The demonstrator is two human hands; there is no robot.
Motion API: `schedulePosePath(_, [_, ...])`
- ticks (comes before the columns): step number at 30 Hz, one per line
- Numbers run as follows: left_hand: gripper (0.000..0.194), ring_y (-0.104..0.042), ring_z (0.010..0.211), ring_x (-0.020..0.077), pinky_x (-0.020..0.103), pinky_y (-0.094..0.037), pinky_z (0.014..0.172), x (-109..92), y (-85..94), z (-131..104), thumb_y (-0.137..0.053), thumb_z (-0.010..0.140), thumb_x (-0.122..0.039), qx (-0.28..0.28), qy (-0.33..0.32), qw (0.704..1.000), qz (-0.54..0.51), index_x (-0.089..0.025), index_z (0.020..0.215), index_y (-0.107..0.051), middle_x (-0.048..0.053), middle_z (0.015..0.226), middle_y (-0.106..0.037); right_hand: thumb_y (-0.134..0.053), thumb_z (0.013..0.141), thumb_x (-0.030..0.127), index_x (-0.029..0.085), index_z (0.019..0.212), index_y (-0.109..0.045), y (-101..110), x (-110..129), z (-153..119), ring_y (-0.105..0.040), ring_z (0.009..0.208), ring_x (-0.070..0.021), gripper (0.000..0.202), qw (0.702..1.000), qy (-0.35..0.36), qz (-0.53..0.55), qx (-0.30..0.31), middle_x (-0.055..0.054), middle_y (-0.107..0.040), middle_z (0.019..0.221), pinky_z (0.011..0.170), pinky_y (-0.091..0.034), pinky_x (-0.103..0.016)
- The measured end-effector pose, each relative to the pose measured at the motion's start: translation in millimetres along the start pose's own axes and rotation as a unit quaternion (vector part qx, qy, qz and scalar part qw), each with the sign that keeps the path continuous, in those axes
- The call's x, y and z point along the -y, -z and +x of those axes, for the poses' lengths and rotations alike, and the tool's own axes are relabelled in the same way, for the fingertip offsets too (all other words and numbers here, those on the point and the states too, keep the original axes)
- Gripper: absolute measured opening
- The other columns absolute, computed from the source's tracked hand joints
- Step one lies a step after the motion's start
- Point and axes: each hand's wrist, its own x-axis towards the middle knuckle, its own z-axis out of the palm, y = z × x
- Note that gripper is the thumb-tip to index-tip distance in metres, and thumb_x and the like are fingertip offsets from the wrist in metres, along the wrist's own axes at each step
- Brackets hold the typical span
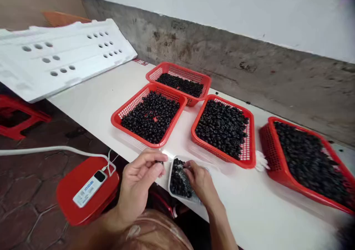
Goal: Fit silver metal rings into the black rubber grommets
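Note:
My left hand [141,174] is raised at the table's front edge, thumb and fingers pinched on a small black piece, mostly hidden by the fingertips. To its right stands a small clear plastic tub [170,185] holding black ring-shaped pieces [176,183] on one side and tiny silvery-grey bits [185,180] on the other. My right hand [200,181] reaches into this tub from the right, its thumb and fingertips drawn together over the grey bits. Whatever those fingertips grip is too small to make out.
Red baskets of black rings stand behind: a near left one [116,121], a back one [206,81], a middle one [251,132] and a right one [270,150]. A white glove [260,161] lies between two. At left are a foam board [80,71] and a red stool [66,191] bearing a power strip [89,189].

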Motion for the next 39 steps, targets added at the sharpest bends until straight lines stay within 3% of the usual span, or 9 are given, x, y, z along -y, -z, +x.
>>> schedulePosePath(5, [0.01, -0.056, 0.069, 0.0078, 0.018, -0.045, 0.064, 11.4, 1.2, 5.4, -0.07, 0.088, -0.024, 0.01, 0.074, 0.997, -0.016, -0.022, 0.096, -0.075, 0.001, 0.092, -0.066, -0.039, 0.097, 0.025, 0.021, 0.096, -0.064, 9.9, 0.8, -5.9, -0.066, 0.073, -0.0203, 0.026, 0.989, -0.079, -0.115, -0.044, -0.005, -0.071, 0.08, 0.063, -0.036, -0.027])
schedulePosePath(11, [0.011, -0.054, 0.058, 0.0057, 0.017, -0.041, 0.054, 18.7, 2.3, 12.8, -0.079, 0.079, -0.025, 0.0, 0.156, 0.985, -0.08, -0.017, 0.084, -0.073, 0.001, 0.079, -0.068, -0.05, 0.095, 0.021, 0.023, 0.103, -0.069, 8.1, 13.8, -2.8, -0.068, 0.083, -0.0183, 0.02, 0.993, 0.014, -0.115, -0.01, -0.004, -0.07, 0.097, 0.069, -0.04, -0.025])
schedulePosePath(15, [0.015, -0.054, 0.056, 0.0051, 0.016, -0.039, 0.052, 23.0, 4.5, 13.8, -0.081, 0.077, -0.026, 0.026, 0.193, 0.975, -0.108, -0.015, 0.081, -0.071, 0.002, 0.077, -0.069, -0.054, 0.095, 0.02, 0.023, 0.108, -0.068, 3.1, 20.2, 2.4, -0.068, 0.079, -0.0173, 0.019, 0.982, 0.014, -0.186, 0.033, -0.004, -0.068, 0.099, 0.063, -0.038, -0.024])
schedulePosePath(20, [0.018, -0.055, 0.056, 0.0053, 0.015, -0.039, 0.052, 28.8, 7.7, 14.1, -0.081, 0.077, -0.028, 0.047, 0.221, 0.967, -0.12, -0.015, 0.081, -0.071, 0.002, 0.078, -0.069, -0.052, 0.095, 0.017, 0.019, 0.108, -0.065, 1.7, 22.0, 4.9, -0.068, 0.083, -0.0184, 0.019, 0.982, 0.014, -0.182, 0.052, -0.006, -0.068, 0.103, 0.065, -0.041, -0.025])
schedulePosePath(23, [0.019, -0.055, 0.057, 0.0056, 0.016, -0.04, 0.053, 32.2, 8.3, 14.5, -0.077, 0.081, -0.031, 0.057, 0.227, 0.965, -0.116, -0.014, 0.081, -0.07, 0.002, 0.077, -0.069, -0.049, 0.096, 0.019, 0.018, 0.105, -0.065, 3.1, 18.2, 3.2, -0.068, 0.084, -0.0194, 0.018, 0.991, 0.028, -0.126, 0.03, -0.008, -0.069, 0.101, 0.071, -0.044, -0.027])
schedulePosePath(26, [0.019, -0.055, 0.059, 0.0061, 0.017, -0.041, 0.055, 38.6, 7.4, 14.3, -0.075, 0.083, -0.032, 0.073, 0.24, 0.963, -0.098, -0.014, 0.082, -0.07, 0.003, 0.079, -0.069, -0.046, 0.098, 0.025, 0.019, 0.102, -0.066, 8.4, 11.6, -3.2, -0.066, 0.088, -0.0199, 0.022, 0.998, 0.054, 0.017, -0.015, -0.007, -0.07, 0.097, 0.079, -0.047, -0.029])
schedulePosePath(30, [0.02, -0.057, 0.06, 0.0079, 0.019, -0.043, 0.057, 51.5, 2.0, 12.7, -0.075, 0.082, -0.032, 0.112, 0.27, 0.954, -0.074, -0.014, 0.089, -0.069, 0.004, 0.082, -0.069, -0.05, 0.097, 0.039, 0.021, 0.103, -0.07, 18.1, 5.9, -19.1, -0.066, 0.084, -0.0194, 0.027, 0.976, 0.037, 0.201, -0.071, -0.006, -0.071, 0.094, 0.077, -0.05, -0.03])
schedulePosePath(35, [0.025, -0.057, 0.06, 0.009, 0.021, -0.044, 0.059, 62.7, -6.0, 10.3, -0.076, 0.08, -0.034, 0.142, 0.289, 0.945, -0.058, -0.014, 0.092, -0.071, 0.005, 0.082, -0.069, -0.057, 0.093, 0.045, 0.022, 0.103, -0.073, 22.0, 7.2, -35.9, -0.062, 0.073, -0.0177, 0.029, 0.954, 0.002, 0.286, -0.092, -0.004, -0.069, 0.083, 0.061, -0.048, -0.027])
schedulePosePath(39, [0.029, -0.058, 0.063, 0.0099, 0.021, -0.043, 0.061, 65.5, -6.1, 10.0, -0.072, 0.083, -0.04, 0.147, 0.286, 0.946, -0.038, -0.013, 0.092, -0.074, 0.006, 0.08, -0.069, -0.058, 0.093, 0.041, 0.024, 0.105, -0.073, 22.3, 12.2, -41.0, -0.061, 0.081, -0.0183, 0.025, 0.943, 0.01, 0.315, -0.102, -0.005, -0.068, 0.09, 0.064, -0.049, -0.028])
